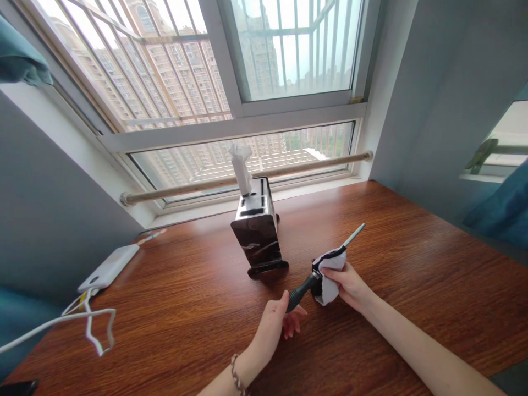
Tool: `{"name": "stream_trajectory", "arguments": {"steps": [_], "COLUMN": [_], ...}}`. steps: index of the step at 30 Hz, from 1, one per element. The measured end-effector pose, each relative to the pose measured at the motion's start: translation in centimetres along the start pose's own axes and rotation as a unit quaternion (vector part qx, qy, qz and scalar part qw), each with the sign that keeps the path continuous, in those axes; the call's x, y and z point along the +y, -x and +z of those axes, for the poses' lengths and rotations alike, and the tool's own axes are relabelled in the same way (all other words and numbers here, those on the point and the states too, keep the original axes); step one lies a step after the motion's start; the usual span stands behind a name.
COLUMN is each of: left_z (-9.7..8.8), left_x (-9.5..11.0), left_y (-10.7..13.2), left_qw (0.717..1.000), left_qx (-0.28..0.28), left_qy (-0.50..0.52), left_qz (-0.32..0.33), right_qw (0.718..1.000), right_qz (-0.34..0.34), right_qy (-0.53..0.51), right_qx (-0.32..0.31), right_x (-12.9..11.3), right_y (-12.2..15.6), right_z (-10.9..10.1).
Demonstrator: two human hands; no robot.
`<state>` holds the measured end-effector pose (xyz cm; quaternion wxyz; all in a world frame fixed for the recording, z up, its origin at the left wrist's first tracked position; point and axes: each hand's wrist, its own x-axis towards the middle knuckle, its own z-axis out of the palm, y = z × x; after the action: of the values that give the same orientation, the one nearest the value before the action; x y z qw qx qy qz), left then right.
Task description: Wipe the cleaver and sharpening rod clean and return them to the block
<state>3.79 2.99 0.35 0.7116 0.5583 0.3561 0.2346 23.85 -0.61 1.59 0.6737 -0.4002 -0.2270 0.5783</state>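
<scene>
My left hand [277, 324] grips the black handle of a knife-sharpening steel [303, 290] over the wooden table [181, 308]. The steel's thin metal rod [355, 235] points up and to the right. My right hand [346, 283] is closed on a white cloth [330, 275] wrapped around the rod near the handle. Just behind the hands stands a shiny dark knife block [258, 231] with slots on top. A white tissue or cloth [241, 168] sticks up from the block's far end.
A white power bank [109, 267] lies at the table's left with a white cable [86, 319] looping toward the near edge. A wooden rod [247, 176] runs along the window sill behind the table. Grey walls close both sides.
</scene>
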Motion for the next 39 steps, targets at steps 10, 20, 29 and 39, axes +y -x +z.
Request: {"name": "stream_trajectory", "arguments": {"steps": [10, 20, 29, 39], "left_z": [0.5, 0.2, 0.6, 0.0], "left_x": [1.8, 0.6, 0.8, 1.5], "left_y": [1.2, -0.1, 0.7, 0.6], "left_qw": [0.989, 1.000, 0.990, 0.949], "left_qx": [0.065, -0.026, 0.017, -0.111], "left_qy": [-0.070, 0.011, -0.115, 0.276], "left_qz": [0.112, -0.006, 0.083, -0.106], "right_qw": [0.999, 1.000, 0.991, 0.981], "right_qz": [0.010, -0.019, -0.047, -0.054], "right_qy": [-0.005, 0.013, 0.122, 0.186], "right_qx": [0.036, 0.015, 0.017, 0.021], "right_x": [0.0, 0.1, 0.9, 1.3], "right_y": [0.1, 0.0, 0.1, 0.4], "right_z": [0.4, 0.1, 0.0, 0.0]}}
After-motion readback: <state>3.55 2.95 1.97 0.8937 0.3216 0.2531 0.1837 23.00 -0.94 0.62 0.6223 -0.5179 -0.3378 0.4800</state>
